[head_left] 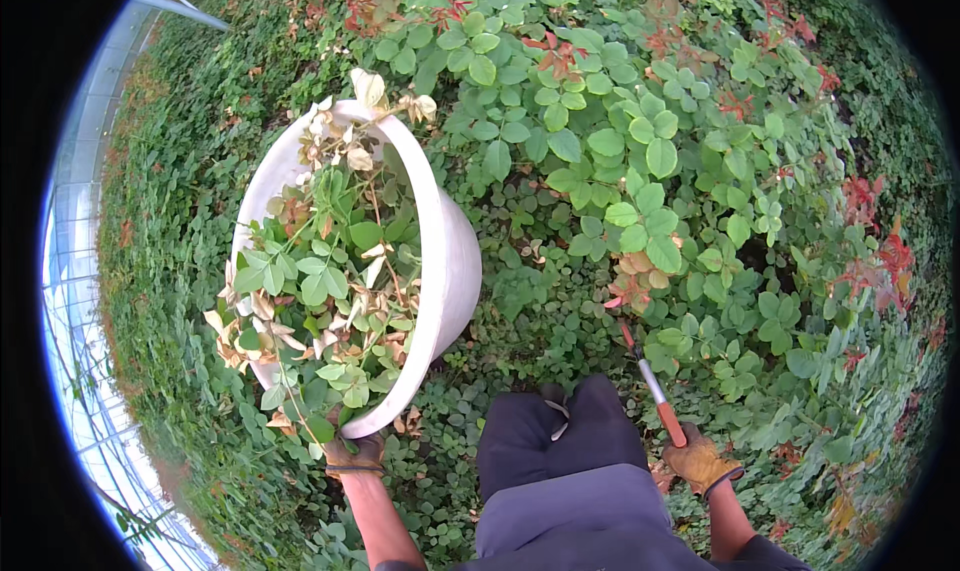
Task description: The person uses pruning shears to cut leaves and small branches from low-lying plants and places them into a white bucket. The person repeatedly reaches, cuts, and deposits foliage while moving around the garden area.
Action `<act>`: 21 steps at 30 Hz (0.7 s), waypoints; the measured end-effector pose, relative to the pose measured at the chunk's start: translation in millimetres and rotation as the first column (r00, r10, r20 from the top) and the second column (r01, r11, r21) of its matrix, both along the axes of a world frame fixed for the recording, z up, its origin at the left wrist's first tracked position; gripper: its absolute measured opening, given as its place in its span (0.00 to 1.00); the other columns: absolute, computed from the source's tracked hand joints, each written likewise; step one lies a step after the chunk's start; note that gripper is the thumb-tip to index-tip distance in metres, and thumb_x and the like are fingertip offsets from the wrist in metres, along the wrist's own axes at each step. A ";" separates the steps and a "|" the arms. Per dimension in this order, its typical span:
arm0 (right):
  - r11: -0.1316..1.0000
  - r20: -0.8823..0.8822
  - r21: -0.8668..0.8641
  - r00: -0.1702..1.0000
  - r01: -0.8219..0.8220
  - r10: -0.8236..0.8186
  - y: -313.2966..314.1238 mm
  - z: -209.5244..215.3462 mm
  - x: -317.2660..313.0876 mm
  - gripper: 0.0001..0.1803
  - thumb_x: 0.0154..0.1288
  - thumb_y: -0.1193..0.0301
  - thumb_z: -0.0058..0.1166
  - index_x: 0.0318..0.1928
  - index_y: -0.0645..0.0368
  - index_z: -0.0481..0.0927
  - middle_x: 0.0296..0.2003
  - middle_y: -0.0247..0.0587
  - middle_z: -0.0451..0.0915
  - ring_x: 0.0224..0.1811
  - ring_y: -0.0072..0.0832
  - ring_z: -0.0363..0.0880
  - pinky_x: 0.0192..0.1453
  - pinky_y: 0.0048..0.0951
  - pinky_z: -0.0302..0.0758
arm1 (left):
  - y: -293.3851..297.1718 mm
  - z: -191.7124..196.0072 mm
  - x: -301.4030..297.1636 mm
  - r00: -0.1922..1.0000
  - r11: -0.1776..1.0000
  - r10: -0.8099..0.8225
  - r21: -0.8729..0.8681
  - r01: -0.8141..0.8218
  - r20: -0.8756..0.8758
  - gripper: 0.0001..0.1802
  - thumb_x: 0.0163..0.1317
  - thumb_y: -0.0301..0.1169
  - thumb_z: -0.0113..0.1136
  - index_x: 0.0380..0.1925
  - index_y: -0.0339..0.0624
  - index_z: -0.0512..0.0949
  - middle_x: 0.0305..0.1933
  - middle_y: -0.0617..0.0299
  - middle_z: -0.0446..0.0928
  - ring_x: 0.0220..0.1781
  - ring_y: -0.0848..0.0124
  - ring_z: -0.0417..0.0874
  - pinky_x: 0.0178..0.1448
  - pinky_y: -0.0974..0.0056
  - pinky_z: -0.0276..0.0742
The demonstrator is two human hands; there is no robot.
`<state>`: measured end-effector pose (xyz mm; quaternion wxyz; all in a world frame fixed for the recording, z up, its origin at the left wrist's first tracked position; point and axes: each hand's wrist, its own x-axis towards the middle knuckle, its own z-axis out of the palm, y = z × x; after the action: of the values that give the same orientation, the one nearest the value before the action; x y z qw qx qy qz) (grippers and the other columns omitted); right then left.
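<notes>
Dense green bushes (pixel 640 151) with round leaves and some red young shoots fill the ground on all sides, and a glass greenhouse wall (pixel 75 301) curves along the left edge of the view.

The person's left hand (pixel 355 454), in a brown glove, grips the lower rim of a white bucket (pixel 450 261); its fingers are curled tight over the edge. The bucket is tilted on its side, its mouth facing left and up, and it is packed with cut stems, green leaves and pale dried leaves (pixel 325 291). It hangs above the plants, left of the person's knee.

The right hand (pixel 700 461), also gloved, is closed around the orange handle of a pair of pruning shears (pixel 652 386). The shears point up and to the left, with the tip just beside a cluster of brownish withered leaves (pixel 635 271) on a bush.

Between the two hands is the person's raised knee in dark trousers (pixel 560 441).
</notes>
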<state>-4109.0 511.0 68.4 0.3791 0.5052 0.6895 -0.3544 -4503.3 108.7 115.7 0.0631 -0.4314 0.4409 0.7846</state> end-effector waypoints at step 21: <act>0.989 -0.169 0.146 0.986 0.029 -0.003 -76.4 -31.6 -256.4 0.21 0.63 0.63 0.58 0.56 0.53 0.80 0.37 0.56 0.87 0.39 0.58 0.86 0.45 0.53 0.83 | 133.5 -210.8 -482.1 0.960 0.950 -0.234 0.248 0.191 0.156 0.39 0.78 0.51 0.53 0.72 0.27 0.64 0.69 0.33 0.74 0.65 0.42 0.81 0.71 0.45 0.82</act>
<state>-4365.3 434.6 36.7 0.2780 0.5057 0.7394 -0.3468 -4985.4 242.2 -95.1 0.2374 -0.4416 0.3830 0.7758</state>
